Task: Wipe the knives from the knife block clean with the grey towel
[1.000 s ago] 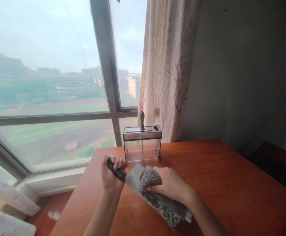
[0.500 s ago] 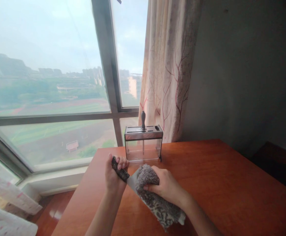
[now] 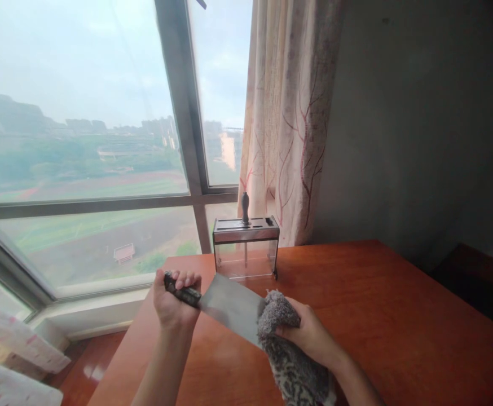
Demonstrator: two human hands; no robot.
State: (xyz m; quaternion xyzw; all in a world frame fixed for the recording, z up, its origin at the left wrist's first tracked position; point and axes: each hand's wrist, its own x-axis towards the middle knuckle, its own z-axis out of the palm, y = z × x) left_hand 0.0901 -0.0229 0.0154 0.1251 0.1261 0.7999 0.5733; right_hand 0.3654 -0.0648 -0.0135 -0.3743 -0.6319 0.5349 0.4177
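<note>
My left hand [image 3: 171, 301] grips the dark handle of a cleaver [image 3: 232, 307], whose broad grey blade points right above the wooden table [image 3: 399, 321]. My right hand [image 3: 309, 335] holds a grey fluffy cloth [image 3: 278, 332] folded around the blade's far end; the cloth's tail hangs down toward me. Behind them stands a clear knife holder [image 3: 246, 248] with a metal top, and one dark handle [image 3: 245, 206] sticks up out of it.
A large window [image 3: 81, 141] lies to the left, beyond the table's left edge. A patterned curtain [image 3: 291, 113] hangs behind the holder. A dark wall stands at the right, with low dark furniture [image 3: 479, 282] beside the table.
The cloth has slid from near the handle out to the blade's far end, baring most of the blade. My left hand has shifted left with the cleaver.
</note>
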